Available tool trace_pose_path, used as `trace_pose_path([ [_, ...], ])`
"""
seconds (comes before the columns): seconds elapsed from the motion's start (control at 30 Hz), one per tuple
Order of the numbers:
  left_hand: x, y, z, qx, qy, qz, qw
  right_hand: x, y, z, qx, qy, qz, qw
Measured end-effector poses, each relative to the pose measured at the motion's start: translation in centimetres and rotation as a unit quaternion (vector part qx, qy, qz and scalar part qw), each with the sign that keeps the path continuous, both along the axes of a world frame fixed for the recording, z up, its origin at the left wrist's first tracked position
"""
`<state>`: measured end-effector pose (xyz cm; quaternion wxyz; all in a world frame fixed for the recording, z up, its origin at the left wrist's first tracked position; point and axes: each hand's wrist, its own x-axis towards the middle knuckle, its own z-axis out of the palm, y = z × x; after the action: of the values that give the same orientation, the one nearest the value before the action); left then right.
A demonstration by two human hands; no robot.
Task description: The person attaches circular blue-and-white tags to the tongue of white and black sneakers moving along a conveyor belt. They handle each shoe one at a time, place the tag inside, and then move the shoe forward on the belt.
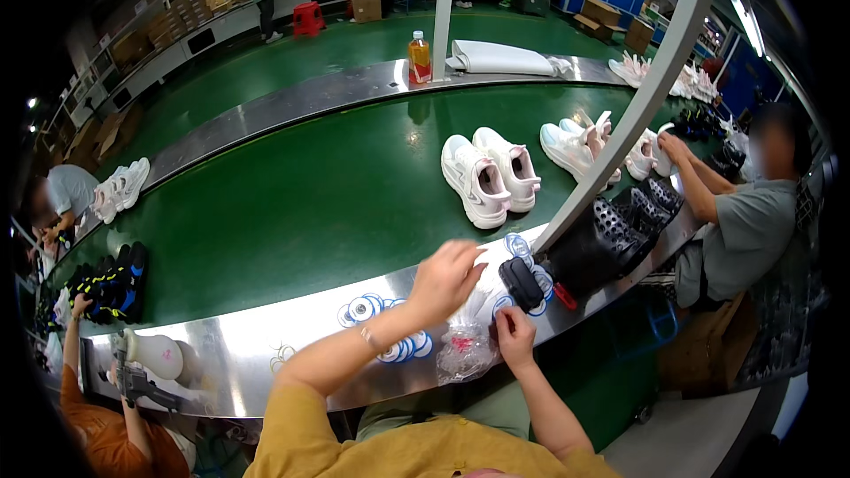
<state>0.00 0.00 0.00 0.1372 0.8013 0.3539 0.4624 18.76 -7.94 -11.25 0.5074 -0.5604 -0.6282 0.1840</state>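
My left hand is raised above the steel ledge, over white sheets. Its fingers are curled and drawn together; whatever they may hold is too small to make out. Low on the ledge, my right hand has thumb and finger pinched at the edge of a round blue-rimmed label; I cannot tell if it grips the label. Just above it lies a black, rounded device. A crumpled clear plastic bag with something pink inside rests between my arms. More blue-rimmed round labels lie left, partly behind my left forearm.
Beyond the ledge, a green conveyor belt carries a pair of white sneakers and more white shoes. A grey post and a black perforated container stand right. Co-workers sit on both sides. A white jar stands left.
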Motion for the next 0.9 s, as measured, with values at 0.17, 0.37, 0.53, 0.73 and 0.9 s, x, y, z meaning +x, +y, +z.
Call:
trace_pose_path([
  [0.17,7.8,9.0,-2.0,-0.043,0.039,0.062,0.996,2.2,0.1,0.7,-0.008,0.004,0.006,1.000],
  [0.37,13.8,14.6,-4.7,-0.194,0.104,0.123,0.968,4.5,2.0,0.8,-0.024,0.035,0.007,0.999],
  [0.53,15.0,16.7,-5.6,-0.146,0.100,0.245,0.953,8.2,3.8,0.9,-0.005,0.048,0.016,0.999],
  [0.73,15.1,13.0,-3.4,-0.154,0.091,0.223,0.958,14.4,3.5,2.9,0.024,0.033,0.001,0.999],
  [0.9,13.5,9.1,-1.9,-0.091,-0.016,0.232,0.968,14.2,2.2,3.5,0.010,0.076,-0.008,0.997],
])
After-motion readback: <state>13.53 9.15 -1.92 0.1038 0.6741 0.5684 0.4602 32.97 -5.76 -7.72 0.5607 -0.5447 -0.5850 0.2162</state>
